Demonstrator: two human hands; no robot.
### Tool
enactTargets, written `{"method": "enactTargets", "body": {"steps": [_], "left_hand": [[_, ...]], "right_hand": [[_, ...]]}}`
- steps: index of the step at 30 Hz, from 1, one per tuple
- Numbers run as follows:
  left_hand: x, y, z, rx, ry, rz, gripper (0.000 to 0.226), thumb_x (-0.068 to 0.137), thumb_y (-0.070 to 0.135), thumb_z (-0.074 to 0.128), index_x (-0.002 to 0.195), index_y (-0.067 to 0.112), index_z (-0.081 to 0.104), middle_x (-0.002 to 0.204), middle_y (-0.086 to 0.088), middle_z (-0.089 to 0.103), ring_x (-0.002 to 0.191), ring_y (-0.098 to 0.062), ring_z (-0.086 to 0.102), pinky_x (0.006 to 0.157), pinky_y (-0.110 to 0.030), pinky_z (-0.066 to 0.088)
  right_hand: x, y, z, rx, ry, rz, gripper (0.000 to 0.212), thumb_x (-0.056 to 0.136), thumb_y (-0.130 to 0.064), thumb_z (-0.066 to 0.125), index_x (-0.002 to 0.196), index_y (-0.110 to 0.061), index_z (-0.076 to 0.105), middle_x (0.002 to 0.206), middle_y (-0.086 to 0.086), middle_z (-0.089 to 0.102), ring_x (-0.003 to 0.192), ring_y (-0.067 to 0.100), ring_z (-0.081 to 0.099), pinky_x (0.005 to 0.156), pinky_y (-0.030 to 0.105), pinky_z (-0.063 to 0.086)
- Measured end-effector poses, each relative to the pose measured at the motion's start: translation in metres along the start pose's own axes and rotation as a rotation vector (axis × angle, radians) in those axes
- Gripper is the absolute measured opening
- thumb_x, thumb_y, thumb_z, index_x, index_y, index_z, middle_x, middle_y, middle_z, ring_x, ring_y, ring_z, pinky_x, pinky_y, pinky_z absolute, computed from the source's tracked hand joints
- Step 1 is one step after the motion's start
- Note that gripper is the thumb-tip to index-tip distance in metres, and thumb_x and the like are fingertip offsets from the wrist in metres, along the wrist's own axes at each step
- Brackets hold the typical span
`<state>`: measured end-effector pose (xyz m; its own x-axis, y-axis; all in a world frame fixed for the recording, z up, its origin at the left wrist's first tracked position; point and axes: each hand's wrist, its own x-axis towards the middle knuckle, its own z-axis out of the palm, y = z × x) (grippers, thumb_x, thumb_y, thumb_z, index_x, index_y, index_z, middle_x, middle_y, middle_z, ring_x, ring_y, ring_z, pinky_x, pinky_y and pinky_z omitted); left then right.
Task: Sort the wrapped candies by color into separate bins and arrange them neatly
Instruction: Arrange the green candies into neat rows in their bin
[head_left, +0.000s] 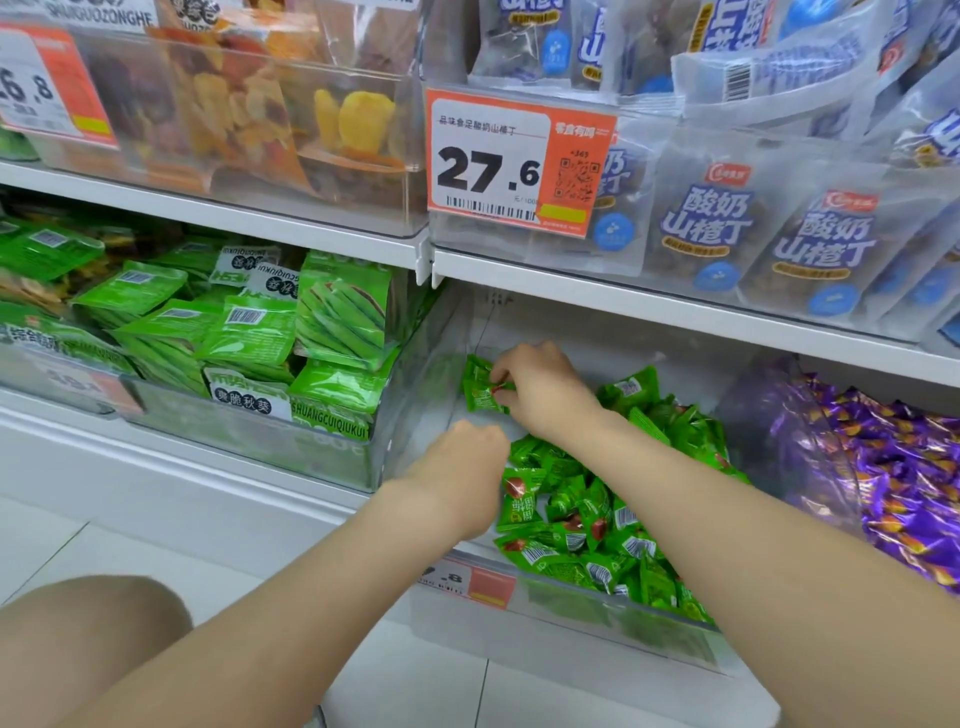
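1 green wrapped candy (480, 397) is pinched by the right hand (545, 389) at the clear bin's (571, 618) back; the left hand's (465, 467) fingers curl into the pile (582, 525), grip unclear.

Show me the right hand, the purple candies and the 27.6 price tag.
right hand (545, 389): head view, back of the hand.
purple candies (914, 493): head view, middle of the pile.
27.6 price tag (467, 169): head view, printed digits.

Bare left hand (462, 467) and right hand (545, 389), bare forearms (311, 571), possibly a bare knee (88, 634).
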<state>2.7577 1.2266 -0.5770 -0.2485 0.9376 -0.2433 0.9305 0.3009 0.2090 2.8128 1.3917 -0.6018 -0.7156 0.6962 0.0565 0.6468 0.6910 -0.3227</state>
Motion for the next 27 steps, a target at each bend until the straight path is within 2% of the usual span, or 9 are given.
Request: {"method": "enactTargets", "body": {"steps": [3,7,10,12,17,19,21,23,27], "left_hand": [[0.000,0.004,-0.005,0.028,0.004,-0.007,0.033,0.091,-0.011,0.051,0.120,0.005,0.056,0.109,-0.016,0.048,0.107,-0.037,0.061,0.070,-0.034,0.041],[0.000,0.007,-0.007,0.055,-0.007,-0.022,0.023,0.091,-0.010,0.053,0.105,0.008,0.049,0.097,-0.011,0.038,0.102,-0.034,0.057,0.071,-0.035,0.041],[-0.001,0.006,-0.005,0.058,-0.006,-0.019,0.029,0.093,-0.007,0.054,0.118,0.006,0.054,0.110,-0.016,0.048,0.109,-0.036,0.058,0.073,-0.035,0.042],[-0.002,0.005,-0.004,0.040,0.023,-0.002,0.031,0.093,-0.001,0.059,0.123,0.006,0.056,0.118,-0.017,0.054,0.111,-0.037,0.059,0.073,-0.035,0.042],[-0.008,0.003,-0.005,-0.227,0.279,0.121,0.028,0.096,0.017,0.061,0.123,0.011,0.061,0.115,-0.009,0.059,0.110,-0.027,0.056,0.087,-0.032,0.042],[-0.013,0.001,-0.008,-0.361,0.384,0.179,0.030,0.097,0.018,0.062,0.127,0.018,0.063,0.111,0.001,0.057,0.105,-0.015,0.053,0.085,-0.022,0.034],[-0.019,0.000,-0.010,-0.443,0.501,0.206,0.032,0.091,0.022,0.073,0.122,0.023,0.067,0.110,0.008,0.064,0.102,-0.008,0.058,0.086,-0.020,0.039],[-0.024,0.000,-0.013,-0.520,0.590,0.220,0.037,0.081,0.025,0.085,0.114,0.024,0.070,0.105,0.011,0.071,0.099,-0.003,0.064,0.086,-0.022,0.048],[-0.031,-0.001,-0.020,-0.597,0.613,0.224,0.041,0.069,0.030,0.096,0.104,0.029,0.075,0.100,0.014,0.069,0.093,0.000,0.066,0.080,-0.018,0.055]], "right_hand": [[-0.001,-0.003,0.002,-0.156,-0.003,-0.025,0.023,0.095,-0.031,0.069,0.117,-0.024,0.072,0.116,0.014,0.065,0.109,0.039,0.062,0.090,0.042,0.055],[-0.007,-0.007,0.000,-0.328,0.084,-0.074,0.031,0.097,-0.041,0.065,0.118,-0.018,0.065,0.111,0.014,0.065,0.105,0.039,0.064,0.078,0.038,0.046],[-0.012,-0.010,-0.006,-0.335,0.085,-0.066,0.035,0.096,-0.045,0.065,0.114,-0.016,0.059,0.107,0.014,0.065,0.102,0.038,0.065,0.072,0.037,0.039],[-0.019,-0.012,-0.014,-0.308,0.113,-0.042,0.032,0.097,-0.044,0.061,0.111,-0.016,0.059,0.105,0.015,0.066,0.100,0.039,0.065,0.073,0.038,0.043],[-0.044,-0.007,-0.042,0.067,0.094,0.082,0.014,0.099,-0.028,0.051,0.102,-0.022,0.063,0.094,0.009,0.069,0.097,0.033,0.060,0.082,0.039,0.054],[-0.061,-0.007,-0.056,0.348,-0.027,0.111,0.019,0.103,-0.027,0.052,0.098,-0.018,0.067,0.083,0.005,0.070,0.078,0.024,0.067,0.067,0.042,0.060],[-0.081,-0.008,-0.070,0.698,-0.249,0.153,0.029,0.107,-0.035,0.055,0.107,-0.012,0.071,0.086,0.011,0.070,0.068,0.022,0.070,0.051,0.037,0.057],[-0.097,-0.005,-0.078,0.865,-0.373,0.088,0.034,0.104,-0.039,0.062,0.115,-0.010,0.074,0.090,0.015,0.074,0.073,0.023,0.071,0.058,0.032,0.057],[-0.111,0.001,-0.080,0.865,-0.212,-0.037,0.025,0.088,-0.025,0.081,0.111,-0.016,0.078,0.088,0.011,0.079,0.076,0.016,0.072,0.075,0.032,0.059]]}}
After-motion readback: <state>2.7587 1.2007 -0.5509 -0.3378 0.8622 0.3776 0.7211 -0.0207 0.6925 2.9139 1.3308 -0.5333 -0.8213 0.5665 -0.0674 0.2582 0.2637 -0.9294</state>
